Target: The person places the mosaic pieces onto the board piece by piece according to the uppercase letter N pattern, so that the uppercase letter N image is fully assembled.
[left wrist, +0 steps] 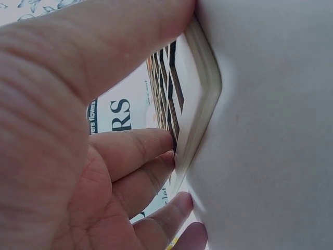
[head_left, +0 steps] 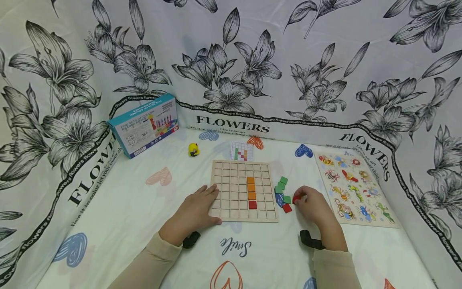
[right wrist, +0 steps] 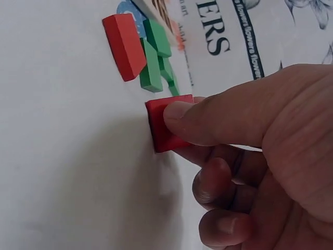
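A wooden grid board [head_left: 231, 214] lies flat on the cloth, with orange tiles [head_left: 250, 188] and one red tile [head_left: 252, 204] set in a single column. My left hand [head_left: 196, 208] rests at the board's left edge, its fingers extended and touching the rim; the board's corner [left wrist: 205, 78] shows beside them in the left wrist view. To the right of the board, my right hand [head_left: 313, 204] pinches a red tile [right wrist: 158, 127] between thumb and forefinger. Close by lie another red tile [right wrist: 125, 47] and several green tiles [right wrist: 151, 67].
Behind the board is a small pattern card [head_left: 242, 151]. A yellow rubber duck [head_left: 193, 149] and a blue-topped box [head_left: 146, 126] stand at back left. On the right lies an insect picture board [head_left: 355, 190]. Printed cloth covers table and walls.
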### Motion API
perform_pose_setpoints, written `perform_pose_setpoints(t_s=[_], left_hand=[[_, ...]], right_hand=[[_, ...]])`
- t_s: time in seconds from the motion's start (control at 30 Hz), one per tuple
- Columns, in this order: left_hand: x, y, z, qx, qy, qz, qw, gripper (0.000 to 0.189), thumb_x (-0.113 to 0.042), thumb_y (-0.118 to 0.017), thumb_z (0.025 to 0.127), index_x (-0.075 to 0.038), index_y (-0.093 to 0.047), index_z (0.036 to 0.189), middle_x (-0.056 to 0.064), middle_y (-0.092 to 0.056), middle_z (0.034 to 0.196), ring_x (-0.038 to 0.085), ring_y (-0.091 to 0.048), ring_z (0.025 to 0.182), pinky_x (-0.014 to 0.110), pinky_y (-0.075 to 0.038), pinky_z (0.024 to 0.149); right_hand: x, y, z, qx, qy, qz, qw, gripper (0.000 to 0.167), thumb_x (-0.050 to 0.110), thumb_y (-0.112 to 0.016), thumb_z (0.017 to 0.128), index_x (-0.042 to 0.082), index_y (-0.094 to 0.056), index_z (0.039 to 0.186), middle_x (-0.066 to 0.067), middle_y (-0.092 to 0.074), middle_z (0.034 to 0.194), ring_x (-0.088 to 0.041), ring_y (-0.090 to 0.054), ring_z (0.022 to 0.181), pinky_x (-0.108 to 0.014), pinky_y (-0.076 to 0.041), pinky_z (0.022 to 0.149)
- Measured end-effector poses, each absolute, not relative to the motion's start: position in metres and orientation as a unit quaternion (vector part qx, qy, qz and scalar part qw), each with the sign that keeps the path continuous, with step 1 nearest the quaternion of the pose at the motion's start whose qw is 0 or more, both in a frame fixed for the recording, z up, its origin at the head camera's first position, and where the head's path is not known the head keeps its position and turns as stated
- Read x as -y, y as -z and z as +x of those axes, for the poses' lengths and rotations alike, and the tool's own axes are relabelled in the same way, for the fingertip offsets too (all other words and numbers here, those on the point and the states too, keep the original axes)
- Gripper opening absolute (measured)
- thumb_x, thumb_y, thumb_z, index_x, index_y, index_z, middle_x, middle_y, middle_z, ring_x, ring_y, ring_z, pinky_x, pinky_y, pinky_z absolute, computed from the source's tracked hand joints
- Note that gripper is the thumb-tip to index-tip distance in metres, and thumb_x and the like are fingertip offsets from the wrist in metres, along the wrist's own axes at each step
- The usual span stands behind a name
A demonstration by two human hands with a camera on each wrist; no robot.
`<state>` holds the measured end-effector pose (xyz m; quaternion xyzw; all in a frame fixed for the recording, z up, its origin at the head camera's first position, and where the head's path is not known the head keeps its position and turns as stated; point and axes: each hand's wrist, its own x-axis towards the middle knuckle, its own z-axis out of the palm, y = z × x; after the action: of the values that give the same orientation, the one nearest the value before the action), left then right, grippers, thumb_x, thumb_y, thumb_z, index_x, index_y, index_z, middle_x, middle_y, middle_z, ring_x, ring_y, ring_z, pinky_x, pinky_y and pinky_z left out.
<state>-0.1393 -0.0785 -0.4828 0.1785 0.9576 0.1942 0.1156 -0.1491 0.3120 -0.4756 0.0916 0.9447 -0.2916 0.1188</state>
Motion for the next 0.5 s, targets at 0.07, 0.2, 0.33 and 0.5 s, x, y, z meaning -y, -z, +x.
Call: perform_pose_setpoints(t_s=[0.07, 0.2, 0.33, 0.5], left_hand=[[0.078, 0.483, -0.139, -0.958, -0.195, 0.178, 0.116, 0.1, -0.043, -0.095, 0.084, -0.006, -0.048, 0.165, 0.009, -0.04, 0.176, 0.039, -0.033, 0.165, 0.062, -0.038, 0.128], [0.079, 0.483, -0.139, -0.957, -0.196, 0.177, 0.117, 0.1, -0.042, -0.095, 0.084, -0.006, -0.048, 0.165, 0.009, -0.04, 0.176, 0.039, -0.032, 0.165, 0.063, -0.037, 0.128], [0.078, 0.483, -0.139, -0.957, -0.196, 0.179, 0.117, 0.1, -0.042, -0.095, 0.084, -0.006, -0.048, 0.164, 0.009, -0.04, 0.176, 0.039, -0.033, 0.165, 0.062, -0.037, 0.128], [0.079, 0.482, -0.14, -0.956, -0.197, 0.181, 0.117, 0.1, -0.043, -0.095, 0.084, -0.005, -0.048, 0.165, 0.009, -0.04, 0.176, 0.04, -0.032, 0.165, 0.062, -0.037, 0.128]], right_hand=[[-0.312, 0.473, -0.148, -0.945, 0.293, 0.095, 0.114, 0.013, 0.013, -0.069, 0.104, 0.013, -0.07, 0.117, -0.009, -0.068, 0.108, -0.028, -0.058, 0.098, -0.035, -0.051, 0.076], [-0.306, 0.467, -0.147, -0.947, 0.299, 0.084, 0.083, 0.009, 0.014, -0.067, 0.106, 0.012, -0.07, 0.115, -0.008, -0.069, 0.106, -0.027, -0.058, 0.097, -0.034, -0.049, 0.076], [-0.284, 0.458, -0.149, -0.944, 0.322, 0.047, 0.045, 0.01, 0.012, -0.067, 0.108, 0.011, -0.072, 0.116, -0.008, -0.073, 0.11, -0.025, -0.062, 0.099, -0.032, -0.055, 0.081], [-0.238, 0.454, -0.157, -0.936, 0.349, -0.027, 0.045, 0.011, 0.008, -0.068, 0.107, 0.013, -0.073, 0.115, -0.004, -0.076, 0.109, -0.023, -0.066, 0.092, -0.034, -0.06, 0.08]])
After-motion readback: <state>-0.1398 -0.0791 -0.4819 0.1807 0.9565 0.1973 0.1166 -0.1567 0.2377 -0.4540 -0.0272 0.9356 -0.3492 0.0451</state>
